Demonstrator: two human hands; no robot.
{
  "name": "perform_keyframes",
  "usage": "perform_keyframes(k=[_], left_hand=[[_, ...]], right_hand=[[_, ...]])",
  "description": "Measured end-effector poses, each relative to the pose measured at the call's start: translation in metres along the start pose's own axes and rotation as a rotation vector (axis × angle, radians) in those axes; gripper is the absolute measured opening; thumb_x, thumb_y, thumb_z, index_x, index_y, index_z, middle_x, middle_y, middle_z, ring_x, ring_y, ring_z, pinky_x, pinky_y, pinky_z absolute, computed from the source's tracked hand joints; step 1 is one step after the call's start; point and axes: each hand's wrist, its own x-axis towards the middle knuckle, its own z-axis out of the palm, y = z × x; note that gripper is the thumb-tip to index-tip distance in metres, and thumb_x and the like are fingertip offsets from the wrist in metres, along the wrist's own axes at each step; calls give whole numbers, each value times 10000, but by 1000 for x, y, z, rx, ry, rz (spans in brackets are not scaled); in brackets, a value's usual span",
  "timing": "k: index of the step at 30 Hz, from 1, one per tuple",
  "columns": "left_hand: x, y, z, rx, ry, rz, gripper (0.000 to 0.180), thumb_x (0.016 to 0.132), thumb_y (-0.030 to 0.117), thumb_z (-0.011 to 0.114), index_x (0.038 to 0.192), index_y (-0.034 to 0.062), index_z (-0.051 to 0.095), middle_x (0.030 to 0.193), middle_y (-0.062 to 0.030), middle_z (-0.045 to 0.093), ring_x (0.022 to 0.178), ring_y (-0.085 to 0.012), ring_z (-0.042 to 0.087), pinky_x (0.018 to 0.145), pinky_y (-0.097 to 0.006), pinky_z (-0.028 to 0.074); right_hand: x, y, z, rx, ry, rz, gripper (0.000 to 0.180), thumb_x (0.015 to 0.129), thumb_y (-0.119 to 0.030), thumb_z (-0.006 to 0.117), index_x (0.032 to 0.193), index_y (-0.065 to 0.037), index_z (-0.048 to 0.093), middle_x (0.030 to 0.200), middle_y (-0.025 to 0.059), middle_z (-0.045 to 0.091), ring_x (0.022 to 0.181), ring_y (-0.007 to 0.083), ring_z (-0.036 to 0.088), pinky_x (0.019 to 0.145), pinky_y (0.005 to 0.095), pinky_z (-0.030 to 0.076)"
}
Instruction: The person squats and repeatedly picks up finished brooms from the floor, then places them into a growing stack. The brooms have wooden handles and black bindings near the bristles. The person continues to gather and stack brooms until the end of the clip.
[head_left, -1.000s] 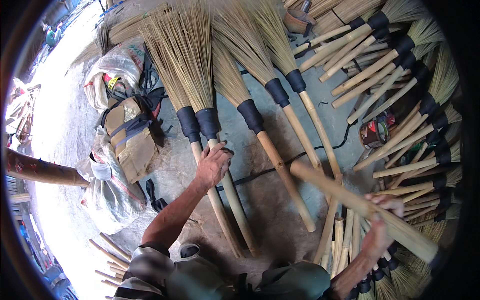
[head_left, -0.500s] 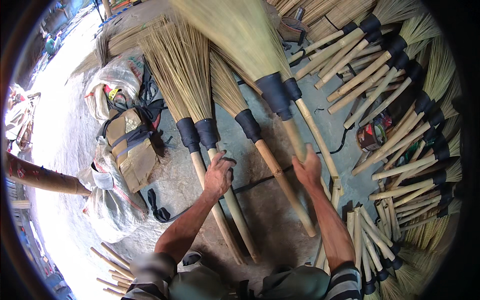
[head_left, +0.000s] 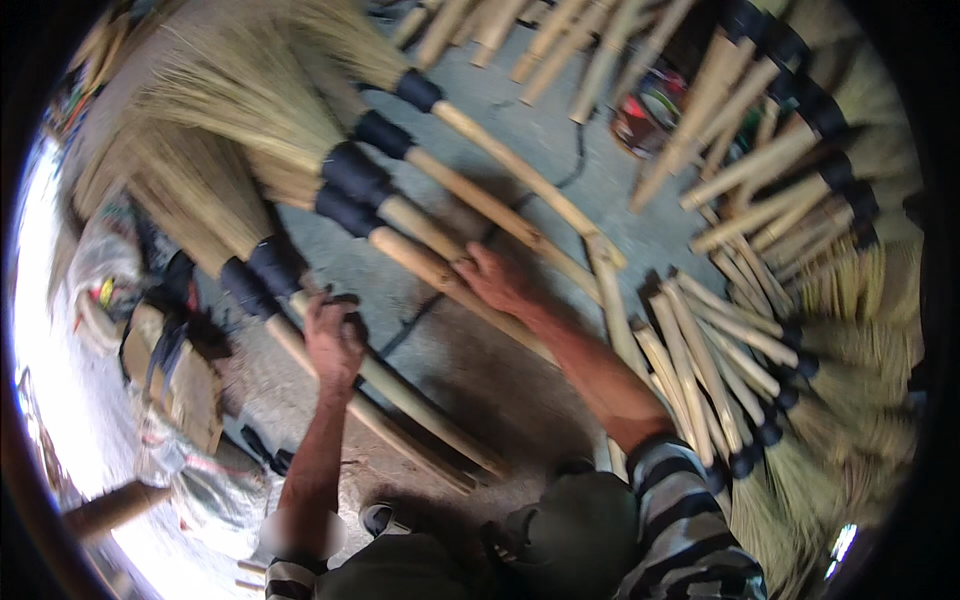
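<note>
My left hand (head_left: 333,335) is closed loosely over the pale handle of a left-hand broom (head_left: 400,400), just below its black collar. Another broom (head_left: 340,385) lies close along its left side. In the middle, my right hand (head_left: 497,280) grips the handle of a broom (head_left: 425,228) whose straw head (head_left: 235,85) fans out to the upper left. This broom rests against a brown-handled broom (head_left: 425,268), their black collars touching. Part of the lower handle is hidden under my right hand and forearm.
Two more brooms (head_left: 475,190) (head_left: 520,180) lie beyond on the grey floor. Many finished brooms (head_left: 760,170) are piled along the right, with handles (head_left: 690,370) bunched near my right arm. At left lie a white sack (head_left: 215,500) and tied brown cardboard (head_left: 170,370).
My right hand has swung its broom down and left, onto the brown-handled one. My left hand stays on its broom. The whole view has turned, shifting the pile and sack.
</note>
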Motion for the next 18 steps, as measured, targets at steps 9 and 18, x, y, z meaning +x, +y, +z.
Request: perform_keyframes(k=[9, 18], left_hand=[[6, -8, -5, 63, -137, 228, 541, 1172, 441, 397, 1125, 8, 718, 1220, -182, 742, 1391, -445, 547, 1201, -571, 391], [3, -22, 1, 117, -142, 260, 512, 1172, 413, 393, 1176, 22, 723, 1377, -177, 731, 1418, -424, 535, 1240, -546, 359]], right_hand=[[-123, -11, -6, -197, 511, -281, 499, 1045, -270, 700, 1461, -14, 599, 1291, 204, 628, 1287, 403, 575, 1091, 537, 492], [-412, 182, -81, 873, 1263, 505, 423, 1119, -370, 626, 1322, -2, 580, 1122, 132, 675, 956, 277, 713, 788, 435, 644]])
